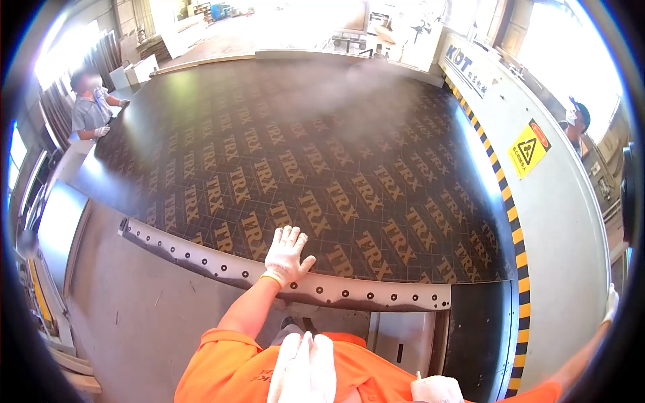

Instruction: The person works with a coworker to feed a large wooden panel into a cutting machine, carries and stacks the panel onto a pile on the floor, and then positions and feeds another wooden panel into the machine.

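Steadying seems in hand: the left hand (287,256), gloved, open and grasping nothing, lies flat on the large, dark, gold-lettered board (302,151) at the worktop's (332,293) near edge. The right hand (611,303), its grip unclear, seems against the grey metal housing (561,221). Shifting the board calls for even pressure.

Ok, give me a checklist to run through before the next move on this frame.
1. Left hand flat on the printed panel, fingers spread: ok.
2. Right hand away from the striped border, out at the housing's edge: ok.
3. Co-worker on the left clear of the panel: not ok, hands at its edge.
4. Hands of the person beyond the housing visible: not ok.
5. Panel squared to the perforated strip: cannot tell, the lens bends edges.
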A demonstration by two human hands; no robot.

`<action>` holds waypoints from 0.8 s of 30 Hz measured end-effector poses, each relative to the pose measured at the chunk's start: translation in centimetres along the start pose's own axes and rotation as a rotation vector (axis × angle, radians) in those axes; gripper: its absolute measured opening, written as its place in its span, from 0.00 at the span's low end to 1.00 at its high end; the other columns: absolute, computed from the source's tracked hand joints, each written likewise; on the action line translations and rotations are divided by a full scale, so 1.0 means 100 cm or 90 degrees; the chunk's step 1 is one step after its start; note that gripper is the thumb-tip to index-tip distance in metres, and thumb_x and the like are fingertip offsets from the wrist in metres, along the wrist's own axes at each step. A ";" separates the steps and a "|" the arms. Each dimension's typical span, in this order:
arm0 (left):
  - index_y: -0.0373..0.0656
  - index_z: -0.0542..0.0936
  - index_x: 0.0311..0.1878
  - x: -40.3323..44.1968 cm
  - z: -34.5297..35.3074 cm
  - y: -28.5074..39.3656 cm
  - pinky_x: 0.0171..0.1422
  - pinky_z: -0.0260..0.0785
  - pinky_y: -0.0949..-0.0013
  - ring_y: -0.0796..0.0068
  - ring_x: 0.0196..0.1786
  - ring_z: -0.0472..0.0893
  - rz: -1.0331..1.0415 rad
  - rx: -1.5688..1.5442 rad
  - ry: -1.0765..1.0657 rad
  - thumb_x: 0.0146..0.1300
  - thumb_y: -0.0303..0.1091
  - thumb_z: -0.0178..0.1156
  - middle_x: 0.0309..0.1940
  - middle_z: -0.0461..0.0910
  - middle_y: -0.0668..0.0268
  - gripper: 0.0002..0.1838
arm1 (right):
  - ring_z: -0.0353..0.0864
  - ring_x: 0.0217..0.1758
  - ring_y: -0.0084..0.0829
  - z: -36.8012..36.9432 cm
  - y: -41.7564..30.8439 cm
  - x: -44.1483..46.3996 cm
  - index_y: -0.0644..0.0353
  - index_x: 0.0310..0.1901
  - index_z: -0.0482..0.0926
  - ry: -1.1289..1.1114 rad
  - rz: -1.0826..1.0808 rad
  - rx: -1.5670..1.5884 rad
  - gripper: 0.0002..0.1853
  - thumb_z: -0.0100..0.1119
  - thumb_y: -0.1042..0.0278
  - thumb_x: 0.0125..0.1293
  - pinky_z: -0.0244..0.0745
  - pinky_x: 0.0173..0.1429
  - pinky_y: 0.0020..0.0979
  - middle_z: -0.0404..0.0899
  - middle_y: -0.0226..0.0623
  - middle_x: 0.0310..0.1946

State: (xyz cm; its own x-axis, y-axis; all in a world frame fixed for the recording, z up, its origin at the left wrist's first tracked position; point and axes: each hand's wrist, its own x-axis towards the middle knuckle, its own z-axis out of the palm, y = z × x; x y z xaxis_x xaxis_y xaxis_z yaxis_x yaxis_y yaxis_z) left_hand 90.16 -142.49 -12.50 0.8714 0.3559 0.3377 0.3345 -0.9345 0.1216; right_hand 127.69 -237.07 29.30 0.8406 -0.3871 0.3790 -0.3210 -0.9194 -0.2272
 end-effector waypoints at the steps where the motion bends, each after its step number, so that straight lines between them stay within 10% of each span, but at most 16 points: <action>1: 0.37 0.77 0.77 0.000 -0.003 0.002 0.93 0.44 0.37 0.39 0.86 0.63 -0.001 0.001 0.002 0.72 0.60 0.63 0.81 0.70 0.43 0.41 | 0.85 0.66 0.63 0.005 0.002 0.003 0.67 0.58 0.90 -0.008 -0.028 0.061 0.41 0.52 0.29 0.76 0.76 0.72 0.56 0.88 0.63 0.59; 9: 0.37 0.79 0.75 0.001 -0.007 0.007 0.93 0.44 0.37 0.37 0.87 0.62 -0.006 0.006 0.001 0.72 0.60 0.63 0.80 0.72 0.43 0.40 | 0.89 0.59 0.61 -0.017 -0.141 -0.135 0.57 0.64 0.88 0.223 -0.250 -0.225 0.31 0.56 0.37 0.80 0.83 0.64 0.55 0.90 0.56 0.55; 15: 0.39 0.77 0.78 -0.005 -0.006 0.011 0.94 0.41 0.37 0.39 0.89 0.59 -0.020 -0.023 -0.029 0.74 0.61 0.61 0.84 0.68 0.43 0.41 | 0.85 0.67 0.61 0.140 -0.126 -0.015 0.63 0.71 0.82 0.076 -0.387 0.228 0.34 0.59 0.40 0.80 0.78 0.73 0.52 0.86 0.58 0.65; 19: 0.39 0.75 0.80 -0.005 -0.009 0.014 0.94 0.39 0.37 0.39 0.89 0.59 -0.020 -0.034 -0.043 0.75 0.62 0.58 0.84 0.66 0.43 0.42 | 0.77 0.36 0.16 0.129 -0.362 -0.225 0.51 0.67 0.84 -0.116 -0.233 0.670 0.18 0.53 0.55 0.89 0.78 0.41 0.24 0.82 0.25 0.38; 24: 0.39 0.76 0.79 -0.005 -0.016 0.007 0.94 0.42 0.37 0.38 0.88 0.61 -0.027 -0.041 -0.042 0.74 0.61 0.60 0.83 0.69 0.44 0.41 | 0.64 0.21 0.11 0.249 -0.500 -0.381 0.52 0.80 0.74 -0.452 -0.183 0.834 0.24 0.51 0.66 0.88 0.62 0.20 0.20 0.72 0.19 0.30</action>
State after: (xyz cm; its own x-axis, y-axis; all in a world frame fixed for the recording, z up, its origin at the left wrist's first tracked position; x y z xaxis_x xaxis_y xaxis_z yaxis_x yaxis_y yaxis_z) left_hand 89.36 -143.32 -11.06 0.8791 0.3933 0.2694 0.3500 -0.9161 0.1955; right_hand 122.63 -174.65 3.88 0.9576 0.2533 0.1370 0.1667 -0.0997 -0.9810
